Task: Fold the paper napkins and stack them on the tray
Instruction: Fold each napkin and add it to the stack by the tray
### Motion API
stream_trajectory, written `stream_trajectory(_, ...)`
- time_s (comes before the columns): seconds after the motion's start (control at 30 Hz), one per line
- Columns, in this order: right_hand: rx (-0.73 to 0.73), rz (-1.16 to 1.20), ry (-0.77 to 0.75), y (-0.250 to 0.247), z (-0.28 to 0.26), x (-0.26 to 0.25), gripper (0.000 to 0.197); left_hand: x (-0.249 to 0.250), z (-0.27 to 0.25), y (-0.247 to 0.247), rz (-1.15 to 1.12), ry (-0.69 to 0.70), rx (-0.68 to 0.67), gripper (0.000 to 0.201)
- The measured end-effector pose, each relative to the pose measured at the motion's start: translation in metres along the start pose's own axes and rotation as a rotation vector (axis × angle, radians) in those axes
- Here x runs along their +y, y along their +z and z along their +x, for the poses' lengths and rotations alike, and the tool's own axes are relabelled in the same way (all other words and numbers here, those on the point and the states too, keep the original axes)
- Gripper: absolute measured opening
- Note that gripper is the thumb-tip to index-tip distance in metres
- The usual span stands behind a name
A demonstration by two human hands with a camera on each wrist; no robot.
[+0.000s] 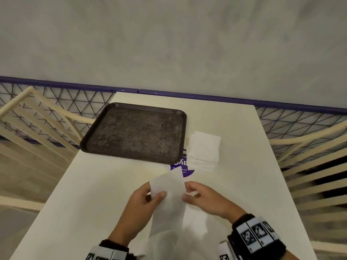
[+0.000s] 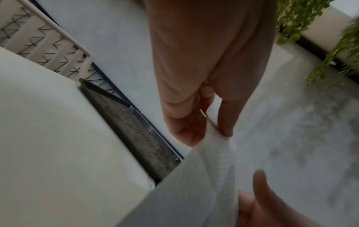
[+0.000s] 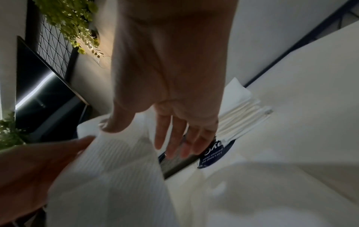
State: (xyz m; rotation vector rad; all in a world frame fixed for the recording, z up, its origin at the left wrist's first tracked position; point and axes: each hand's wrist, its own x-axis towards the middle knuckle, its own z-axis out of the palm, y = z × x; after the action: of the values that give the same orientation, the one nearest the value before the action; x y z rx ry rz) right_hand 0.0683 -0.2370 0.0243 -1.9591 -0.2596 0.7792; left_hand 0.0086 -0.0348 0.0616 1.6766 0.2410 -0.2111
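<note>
I hold one white paper napkin [image 1: 167, 186] up off the white table [image 1: 244, 184] with both hands, its lower part hanging toward me. My left hand [image 1: 156, 195] pinches its left edge between thumb and fingers. Along the right edge my right hand [image 1: 187, 195] pinches it too. The left wrist view shows the left hand [image 2: 215, 133] nipping the ribbed napkin [image 2: 194, 184]. In the right wrist view the right hand's thumb [image 3: 114, 122] lies on the napkin [image 3: 116, 169], the other fingers straight. A dark tray [image 1: 135, 132] lies bare beyond, at the far left. A stack of napkins [image 1: 204, 149] sits right of it.
A round blue sticker [image 1: 185, 170] lies on the table between the tray and my hands. Cream slatted chairs [image 1: 37, 124] stand on both sides, with a wire mesh fence [image 1: 300, 121] behind. Green foliage [image 3: 70, 18] hangs by the wall.
</note>
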Motion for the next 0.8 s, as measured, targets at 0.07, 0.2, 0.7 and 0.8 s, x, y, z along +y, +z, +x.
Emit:
stream_trajectory(0.07,-0.026,0.115,-0.031,0.009,-0.009,0.001,0.026,0.008,-0.002,0.001,-0.037,0.028,-0.008,0.02)
stream_trajectory(0.2,0.098,0.255,-0.076,0.009,-0.023,-0.009,0.01,0.018,-0.007,0.002,-0.085,0.063,-0.019,0.017)
stream_trajectory(0.7,0.231,0.416,-0.159,0.003,-0.067,-0.016,0.026,0.015,-0.024,0.007,0.022,0.136,-0.137,0.027)
stream_trajectory(0.8,0.221,0.458,-0.158,0.002,-0.069,-0.019,0.026,0.014,-0.026,0.007,0.024,0.161,-0.13,0.023)
